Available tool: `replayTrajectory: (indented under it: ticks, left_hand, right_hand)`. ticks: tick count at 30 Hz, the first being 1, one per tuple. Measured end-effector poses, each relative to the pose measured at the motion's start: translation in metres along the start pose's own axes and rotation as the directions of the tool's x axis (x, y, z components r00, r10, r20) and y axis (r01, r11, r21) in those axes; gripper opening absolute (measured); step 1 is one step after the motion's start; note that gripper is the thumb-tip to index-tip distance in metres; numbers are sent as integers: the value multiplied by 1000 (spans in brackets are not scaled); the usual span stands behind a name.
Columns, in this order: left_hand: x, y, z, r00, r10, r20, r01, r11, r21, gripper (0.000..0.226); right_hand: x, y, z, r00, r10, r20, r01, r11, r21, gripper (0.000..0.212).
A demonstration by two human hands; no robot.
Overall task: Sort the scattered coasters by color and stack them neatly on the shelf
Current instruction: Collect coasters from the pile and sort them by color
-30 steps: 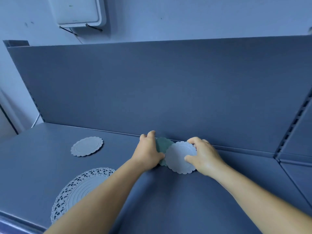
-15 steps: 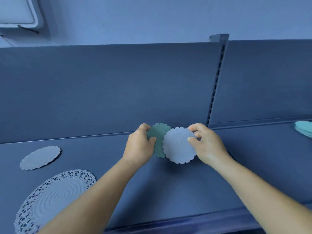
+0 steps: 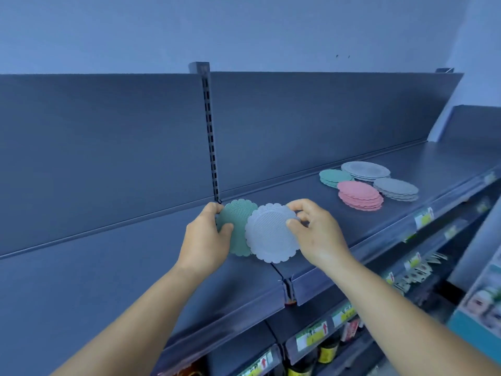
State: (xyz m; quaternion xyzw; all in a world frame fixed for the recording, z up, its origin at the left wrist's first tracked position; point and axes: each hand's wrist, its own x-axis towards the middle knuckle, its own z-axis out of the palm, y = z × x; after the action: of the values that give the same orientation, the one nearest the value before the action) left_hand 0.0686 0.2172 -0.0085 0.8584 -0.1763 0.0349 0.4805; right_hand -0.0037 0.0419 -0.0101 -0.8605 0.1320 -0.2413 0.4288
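Observation:
My left hand pinches a green scalloped coaster above the dark shelf. My right hand pinches a grey scalloped coaster that overlaps the green one's right side. Farther right on the shelf lie sorted stacks: green coasters, pink coasters, grey coasters and larger grey mats.
A slotted upright runs down the shelf's back panel behind my hands. Lower shelves at the right carry price tags and small goods, with bottles below at the bottom edge.
My view has swung right: the lace mat and lone grey coaster at the left have left the frame, and the sorted stacks have come into sight. Both hands keep their coasters.

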Motion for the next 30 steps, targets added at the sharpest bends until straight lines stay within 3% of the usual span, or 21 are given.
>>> replayTrajectory:
  ticks: [6,16,22,30]
  left_hand:
    - [19,44,73,998,29,58,-27,999,-44,13]
    - [54,123,206,996,21,83,-16,998,-59,14]
    - [77,140,244,999,9,40,-9,1000,1,13]
    - [134,142,269,999,33,25,-34,998,46,10]
  right_hand:
    - [21,51,-64,998,26,-62,-27,1000,-16,20]
    - [78,147,-172,998,48,-45,-50,998,-37,19]
    - [110,183,-201,996,64,-56,-64,998,-5,20]
    - [167,218,-221,974,125,-188,-131,991,-18,26]
